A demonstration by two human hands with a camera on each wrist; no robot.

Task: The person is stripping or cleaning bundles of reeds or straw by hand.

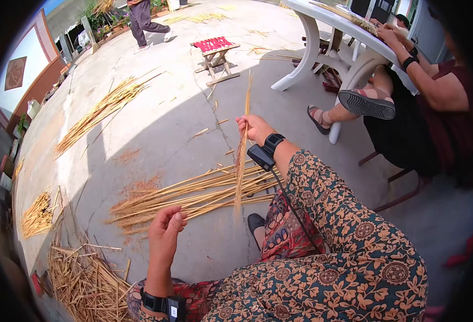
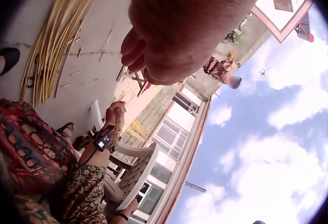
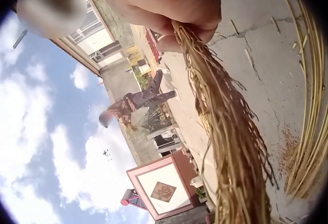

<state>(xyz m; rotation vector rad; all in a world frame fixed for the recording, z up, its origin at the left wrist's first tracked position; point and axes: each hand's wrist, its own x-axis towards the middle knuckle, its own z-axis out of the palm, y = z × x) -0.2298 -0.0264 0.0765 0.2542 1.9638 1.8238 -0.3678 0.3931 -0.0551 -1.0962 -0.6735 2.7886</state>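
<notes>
A thin bundle of dry straw heads (image 1: 240, 172) stands nearly upright in the head view, gripped by my right hand (image 1: 257, 130) near its middle. In the right wrist view the frayed, branching straw (image 3: 230, 147) hangs from the curled fingers of the right hand (image 3: 169, 4). My left hand (image 1: 164, 236) is raised to the left of the bundle, apart from it, with nothing in it and its fingers loosely bent. The left wrist view shows the left hand (image 2: 179, 29) close up, its fingers loosely curled. Below both hands, long stalks (image 1: 193, 196) lie on the ground.
A heap of short straw pieces (image 1: 86, 279) lies at lower left, and more stalks (image 1: 100, 115) lie beyond. A small stool with a red seat (image 1: 213, 44) stands ahead. At right, a person (image 1: 435, 102) sits by a white table (image 1: 349, 21); another person (image 1: 142, 21) walks behind.
</notes>
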